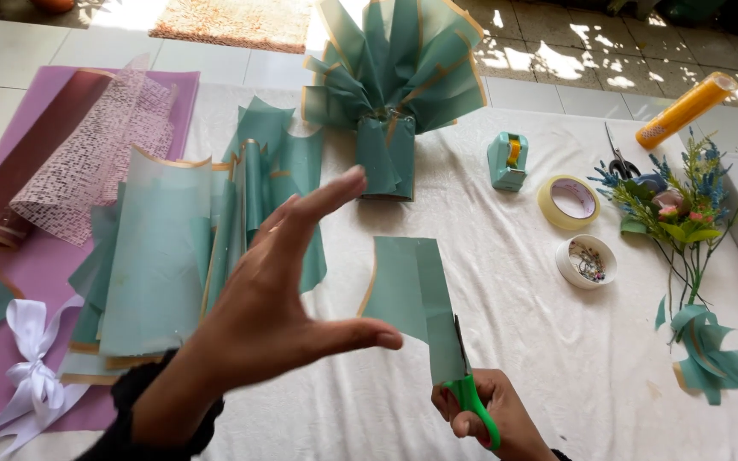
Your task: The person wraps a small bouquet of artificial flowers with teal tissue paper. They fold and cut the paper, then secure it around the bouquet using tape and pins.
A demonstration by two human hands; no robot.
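My right hand grips green-handled scissors at the bottom centre, their blades closed into a teal wrapping sheet with a gold edge. My left hand hovers open to the left of that sheet, fingers spread, thumb pointing at it without touching. Behind the left hand lies a pile of teal gold-edged sheets. Farther back stands a folded teal paper bouquet wrap.
On the white cloth: a teal tape dispenser, a tape roll, a small tub of pins, black scissors, a flower bunch, teal scraps, a yellow roll. Left: purple paper, patterned pink sheet, white ribbon bow.
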